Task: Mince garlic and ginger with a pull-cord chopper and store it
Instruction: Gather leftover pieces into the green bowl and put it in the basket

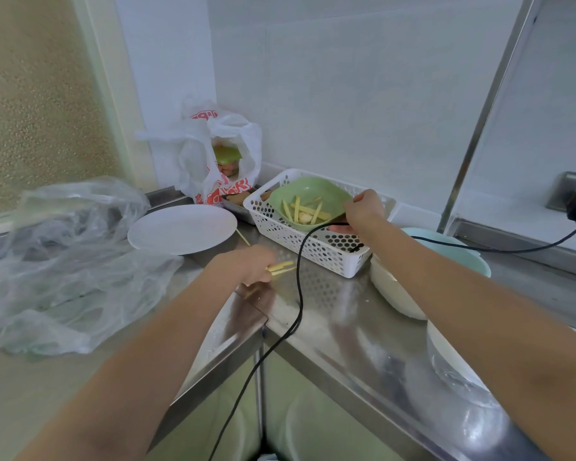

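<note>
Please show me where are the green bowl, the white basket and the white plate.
green bowl [308, 189], head view, on its inner back wall.
white basket [326, 252], head view, on its perforated front wall.
white plate [180, 229], head view, on its bare middle.

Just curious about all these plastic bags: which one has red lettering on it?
The white bag standing in the back corner, behind the white plate. The crumpled bag on the left is clear and unprinted.

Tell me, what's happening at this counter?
A person is gathering cut ginger sticks. The left hand holds a few ginger sticks above the steel counter, while the right hand grips the rim of a green bowl holding more pieces, tilted in a white basket.
</note>
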A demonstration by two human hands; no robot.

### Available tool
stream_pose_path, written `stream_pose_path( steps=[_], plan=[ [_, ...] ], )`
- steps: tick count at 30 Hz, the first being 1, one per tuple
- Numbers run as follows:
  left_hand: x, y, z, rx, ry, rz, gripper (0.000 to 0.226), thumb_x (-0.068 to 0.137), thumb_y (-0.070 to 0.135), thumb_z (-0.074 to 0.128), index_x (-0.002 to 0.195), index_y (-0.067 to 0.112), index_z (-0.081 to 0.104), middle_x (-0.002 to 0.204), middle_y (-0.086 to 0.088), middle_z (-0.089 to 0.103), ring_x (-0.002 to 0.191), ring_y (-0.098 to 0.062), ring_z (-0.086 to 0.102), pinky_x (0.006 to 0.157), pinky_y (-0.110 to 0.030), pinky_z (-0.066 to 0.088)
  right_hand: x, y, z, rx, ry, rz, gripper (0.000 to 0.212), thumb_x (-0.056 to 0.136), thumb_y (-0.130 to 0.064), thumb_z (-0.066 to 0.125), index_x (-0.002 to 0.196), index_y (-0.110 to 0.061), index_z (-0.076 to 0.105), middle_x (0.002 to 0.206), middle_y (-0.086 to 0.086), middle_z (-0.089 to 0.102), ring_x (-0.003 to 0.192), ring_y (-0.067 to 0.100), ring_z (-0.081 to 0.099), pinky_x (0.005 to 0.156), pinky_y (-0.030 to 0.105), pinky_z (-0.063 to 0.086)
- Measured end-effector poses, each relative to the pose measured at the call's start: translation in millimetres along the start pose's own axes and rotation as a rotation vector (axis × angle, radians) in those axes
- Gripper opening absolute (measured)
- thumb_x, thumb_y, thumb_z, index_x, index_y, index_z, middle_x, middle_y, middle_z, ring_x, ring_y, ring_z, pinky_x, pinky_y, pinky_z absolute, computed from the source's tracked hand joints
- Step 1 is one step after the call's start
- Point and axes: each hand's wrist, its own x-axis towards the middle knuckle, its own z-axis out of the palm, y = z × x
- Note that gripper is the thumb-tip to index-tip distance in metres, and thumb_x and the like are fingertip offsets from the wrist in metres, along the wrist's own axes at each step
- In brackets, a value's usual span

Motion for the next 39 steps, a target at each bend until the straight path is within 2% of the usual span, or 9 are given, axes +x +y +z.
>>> stream_pose_path(
  steps=[9,15,21,24,27,30,32,34,39],
  plan=[
    [-12.3,-5.2,-4.6,-0.007,-0.028,-0.060,0.017,0.097,0.016,0.047,0.100,0.001,0.055,0.098,-0.014,0.055,0.084,-0.023,0.050,0.074,-0.034,0.041,-2.4,0.7,0.6,0.004,0.008,-0.006,0.017,0.097,-0.007,0.042,0.112,-0.015,0.041,0.114,0.013,0.049,0.053,0.027,0.066,0.048,0.033,0.057],
    [-35.6,-46.7,-53.0,-0.243,0.390,-0.162,0.023,0.099,0.023,0.046,0.084,0.007,0.050,0.078,-0.005,0.051,0.073,-0.024,0.048,0.064,-0.031,0.035,0.4,1.1,1.0,0.011,-0.013,0.014,0.013,0.098,-0.008,0.043,0.108,-0.015,0.040,0.101,0.010,0.050,0.054,0.029,0.067,0.055,0.038,0.058],
    [13.5,7.2,-101.8,-0.320,0.530,-0.004,0.010,0.098,0.016,0.052,0.102,0.007,0.048,0.093,-0.006,0.051,0.085,-0.023,0.050,0.068,-0.032,0.037,2.3,2.2,4.2,0.020,-0.058,0.009,0.009,0.098,-0.013,0.042,0.106,-0.014,0.039,0.108,0.016,0.056,0.043,0.025,0.063,0.047,0.031,0.056],
    [36.3,16.9,-87.8,-0.408,0.471,0.055,0.035,0.089,0.011,0.066,0.121,0.008,0.055,0.125,-0.009,0.054,0.111,-0.025,0.054,0.094,-0.033,0.045,7.3,2.6,2.8,0.036,-0.059,0.006,0.010,0.098,-0.014,0.044,0.106,-0.013,0.039,0.114,0.021,0.057,0.041,0.025,0.063,0.049,0.034,0.057],
    [31.9,2.1,-77.7,-0.722,0.459,0.097,0.051,0.084,0.000,0.069,0.130,0.014,0.054,0.132,0.001,0.053,0.116,-0.015,0.051,0.099,-0.032,0.043,11.3,2.9,0.2,0.039,-0.060,0.016,0.009,0.098,-0.017,0.047,0.105,-0.013,0.041,0.115,0.022,0.057,0.041,0.025,0.064,0.052,0.037,0.058],
    [11.8,-15.7,-75.6,-0.925,0.780,0.014,0.049,0.081,-0.018,0.052,0.116,0.014,0.063,0.123,0.001,0.062,0.108,-0.015,0.057,0.100,-0.035,0.047,9.1,1.7,-1.2,0.046,-0.048,0.030,0.008,0.098,-0.017,0.045,0.104,-0.014,0.041,0.115,0.021,0.058,0.039,0.023,0.063,0.045,0.031,0.057],
    [-14.7,-25.5,-71.3,-0.910,0.896,-0.137,0.036,0.080,-0.018,0.054,0.099,0.010,0.065,0.099,0.000,0.066,0.090,-0.012,0.061,0.081,-0.027,0.055,5.1,-1.3,-0.9,0.044,-0.026,0.022,0.003,0.099,-0.014,0.042,0.100,-0.012,0.040,0.115,0.021,0.058,0.035,0.022,0.061,0.035,0.024,0.050],
    [-47.9,-37.6,-64.0,-0.752,0.684,-0.232,0.023,0.080,-0.012,0.063,0.083,0.011,0.062,0.090,-0.005,0.065,0.078,-0.015,0.059,0.060,-0.021,0.052,1.3,-3.6,-1.7,0.031,-0.002,0.006,0.005,0.098,-0.012,0.041,0.094,-0.012,0.039,0.113,0.022,0.058,0.033,0.022,0.060,0.032,0.021,0.045],
    [-114.6,-41.2,-45.9,-0.487,-0.095,-0.232,0.021,0.078,0.008,0.078,0.088,0.017,0.062,0.096,-0.003,0.062,0.076,-0.012,0.062,0.056,-0.022,0.054,-10.9,-6.2,-3.1,-0.037,0.027,-0.050,0.007,0.097,-0.016,0.038,0.102,-0.014,0.034,0.105,0.013,0.052,0.041,0.023,0.063,0.047,0.030,0.054]
  ],
)
